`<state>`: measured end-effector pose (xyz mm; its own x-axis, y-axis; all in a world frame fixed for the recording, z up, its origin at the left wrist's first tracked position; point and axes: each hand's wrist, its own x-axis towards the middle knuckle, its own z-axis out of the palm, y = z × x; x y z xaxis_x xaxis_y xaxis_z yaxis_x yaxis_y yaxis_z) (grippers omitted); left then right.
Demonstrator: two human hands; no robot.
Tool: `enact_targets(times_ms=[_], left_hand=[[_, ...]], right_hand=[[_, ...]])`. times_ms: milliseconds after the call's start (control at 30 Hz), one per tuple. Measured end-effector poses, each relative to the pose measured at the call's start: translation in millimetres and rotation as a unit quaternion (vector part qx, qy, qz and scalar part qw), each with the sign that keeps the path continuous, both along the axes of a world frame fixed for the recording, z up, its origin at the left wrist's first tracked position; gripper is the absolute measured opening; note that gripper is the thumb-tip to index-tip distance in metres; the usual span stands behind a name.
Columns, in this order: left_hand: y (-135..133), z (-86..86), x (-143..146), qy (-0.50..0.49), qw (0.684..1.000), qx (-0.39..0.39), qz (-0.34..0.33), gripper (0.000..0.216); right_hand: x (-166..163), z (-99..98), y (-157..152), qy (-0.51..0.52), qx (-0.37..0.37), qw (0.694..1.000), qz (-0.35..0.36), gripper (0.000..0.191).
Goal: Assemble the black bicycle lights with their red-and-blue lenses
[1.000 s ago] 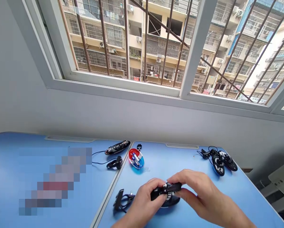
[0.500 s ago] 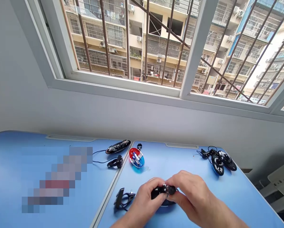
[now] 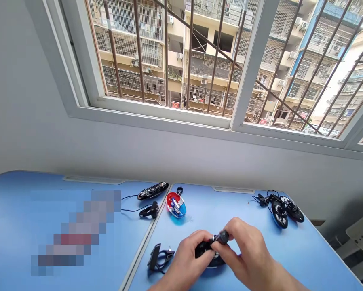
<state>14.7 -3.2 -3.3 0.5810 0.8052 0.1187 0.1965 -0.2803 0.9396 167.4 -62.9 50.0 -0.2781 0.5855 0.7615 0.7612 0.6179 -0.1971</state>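
Observation:
My left hand (image 3: 192, 258) is closed around a black clamp-like part of a glossy black oval device (image 3: 217, 262), thumb and forefinger pinching it. Opposite it, my right hand (image 3: 251, 256) has its thumb and forefinger closed on the round black end piece (image 3: 223, 237) of that part. A small metal bit shows between the two hands. The fingers cover much of the device, which sits low over the blue table. Left of my hands lies a black ring clamp (image 3: 161, 257) with a flat bracket and a cable.
A red and blue oval dish (image 3: 176, 205) with small parts stands beyond my hands. Black oval devices with cables (image 3: 287, 210) lie at the right. Another black oval device (image 3: 153, 190) and a black clamp (image 3: 149, 210) lie near the table seam. A blurred patch covers the left table.
My right hand's fingers have shifted and opened slightly around the black end piece, which now shows more and tilts up to the right. The camera view has moved slightly.

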Motion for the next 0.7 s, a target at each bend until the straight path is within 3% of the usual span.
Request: enact_targets(times_ms=[267, 400, 700], left_hand=[[1, -2.2, 0, 0.006, 1.000, 0.002, 0.005, 0.016], [1, -1.6, 0, 0.015, 1.000, 0.000, 0.004, 0.015], [-2, -0.3, -2, 0.006, 1.000, 0.024, 0.009, 0.014]], right_hand=[[13, 22.5, -3, -0.038, -0.100, 0.991, 0.082, 0.014], [14, 25.2, -4, -0.021, -0.105, 0.988, 0.107, 0.012], [4, 9.0, -4, -0.021, -0.024, 0.999, 0.009, 0.014]])
